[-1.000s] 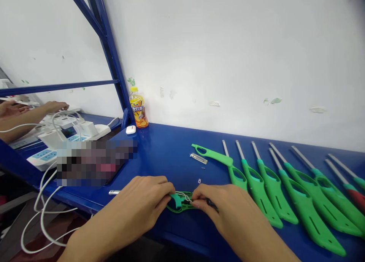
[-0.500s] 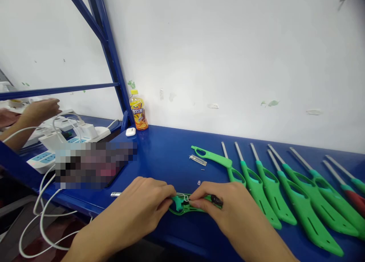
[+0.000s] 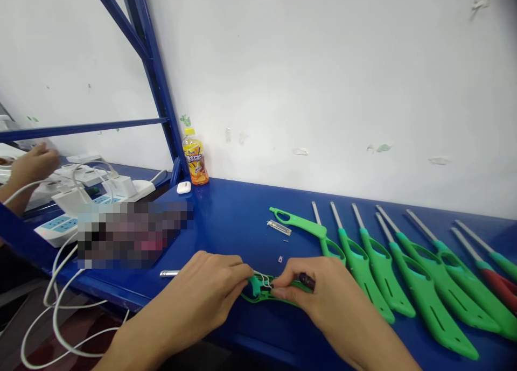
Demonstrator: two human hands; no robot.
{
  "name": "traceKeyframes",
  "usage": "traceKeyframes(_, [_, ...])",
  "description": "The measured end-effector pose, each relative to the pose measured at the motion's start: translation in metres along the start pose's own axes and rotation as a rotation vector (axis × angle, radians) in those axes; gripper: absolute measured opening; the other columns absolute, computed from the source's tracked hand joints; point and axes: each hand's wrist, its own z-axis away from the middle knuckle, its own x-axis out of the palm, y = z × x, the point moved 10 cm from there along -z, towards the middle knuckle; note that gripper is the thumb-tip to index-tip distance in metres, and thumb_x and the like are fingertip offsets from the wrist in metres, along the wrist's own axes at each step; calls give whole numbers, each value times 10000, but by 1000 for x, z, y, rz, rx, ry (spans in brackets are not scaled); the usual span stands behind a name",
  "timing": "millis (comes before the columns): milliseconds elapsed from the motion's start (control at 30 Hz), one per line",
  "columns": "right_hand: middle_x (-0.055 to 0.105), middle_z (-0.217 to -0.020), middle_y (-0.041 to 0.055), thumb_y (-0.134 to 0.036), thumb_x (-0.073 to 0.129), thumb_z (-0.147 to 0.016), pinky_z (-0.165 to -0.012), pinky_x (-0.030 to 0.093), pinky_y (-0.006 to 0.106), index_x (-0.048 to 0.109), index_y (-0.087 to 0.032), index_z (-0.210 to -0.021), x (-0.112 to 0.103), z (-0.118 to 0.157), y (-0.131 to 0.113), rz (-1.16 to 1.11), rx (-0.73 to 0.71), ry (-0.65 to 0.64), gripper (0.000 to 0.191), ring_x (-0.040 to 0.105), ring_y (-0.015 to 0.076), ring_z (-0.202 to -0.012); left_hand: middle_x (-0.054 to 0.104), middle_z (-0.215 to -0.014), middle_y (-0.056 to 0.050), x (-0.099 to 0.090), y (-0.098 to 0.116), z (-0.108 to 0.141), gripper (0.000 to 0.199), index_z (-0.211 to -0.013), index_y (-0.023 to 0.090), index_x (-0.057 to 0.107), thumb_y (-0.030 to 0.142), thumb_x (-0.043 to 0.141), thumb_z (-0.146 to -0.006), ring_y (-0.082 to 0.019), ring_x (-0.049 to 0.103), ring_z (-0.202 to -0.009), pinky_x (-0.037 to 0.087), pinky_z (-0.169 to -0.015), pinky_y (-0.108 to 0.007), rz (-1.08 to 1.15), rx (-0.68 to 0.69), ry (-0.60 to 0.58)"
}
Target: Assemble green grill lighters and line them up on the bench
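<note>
An opened green gas lighter half-shell (image 3: 248, 297) lies near the table's front edge, with a teal trigger (image 3: 254, 286), a white wire (image 3: 264, 278) and a small black part inside. My left hand (image 3: 216, 287) is closed at its left end, fingertips pinching beside the trigger. A metal tube (image 3: 168, 273) sticks out left of that hand. My right hand (image 3: 313, 287) pinches at the black part and wire, its fingertips hiding the contact. A dark stick-like tool (image 3: 307, 280) rests in this hand, its tip hidden. Behind are a separate green shell half (image 3: 301, 223) and a clear fuel tank (image 3: 279, 228).
Several lighters (image 3: 377, 271) with green handles lie in a row on the right, one partly red (image 3: 501, 285). A small pale part (image 3: 280, 259) sits behind my right hand. To the left are a bottle (image 3: 196, 158), earbud case (image 3: 183, 188), power strips (image 3: 58, 228) and another person's hand (image 3: 34, 163).
My hands stay at the lighter, with the right fingertips shifted slightly at the wire and black part. The view moved a little. The other person's hand drew back to the left.
</note>
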Motion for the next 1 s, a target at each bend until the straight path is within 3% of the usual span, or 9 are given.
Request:
traceKeyframes(100, [745, -690, -52, -184, 741, -869, -587, 373, 270, 774, -283, -723, -2, 0, 0, 26, 1, 1, 180, 621, 167, -633, 740, -955, -20, -1, -2, -1, 305, -1087, 280, 747, 166, 467, -1048, -153, 717, -814, 503, -765, -231, -10, 3, 21])
traceKeyframes(300, [754, -692, -82, -165, 753, -870, -591, 352, 276, 785, -304, -739, -3, 1, -4, 40, -21, -13, 193, 620, 155, -625, 726, -1013, -21, -3, 1, -2, 354, -1195, 311, 725, 133, 462, -1040, -144, 715, -811, 484, -691, -209, -53, 26, 22])
traceKeyframes(600, [817, -871, -78, -155, 774, -860, -756, 477, 307, 805, -334, -852, -1, 2, -2, 71, -27, 14, 182, 736, 228, -863, 731, -943, -13, 5, -7, -7, 284, -1073, 271, 731, 143, 479, -1045, -159, 718, -813, 471, -708, -225, -54, -17, -1])
traceKeyframes(800, [826, -882, -65, -179, 785, -872, -750, 478, 323, 827, -345, -897, 9, 0, -1, 215, -37, -25, 173, 751, 244, -838, 728, -1092, 8, 10, -8, -7, 458, -1104, 301, 723, -34, 466, -927, -155, 722, -783, 424, -640, -244, -138, -23, -91])
traceKeyframes(1000, [820, -925, -53, -160, 775, -892, -774, 481, 323, 813, -302, -895, 5, -3, -6, 264, -80, 1, 146, 758, 239, -880, 723, -1127, 20, 10, -9, -4, 565, -1225, 362, 686, -47, 442, -922, -167, 716, -782, 385, -616, -273, -180, -25, -87])
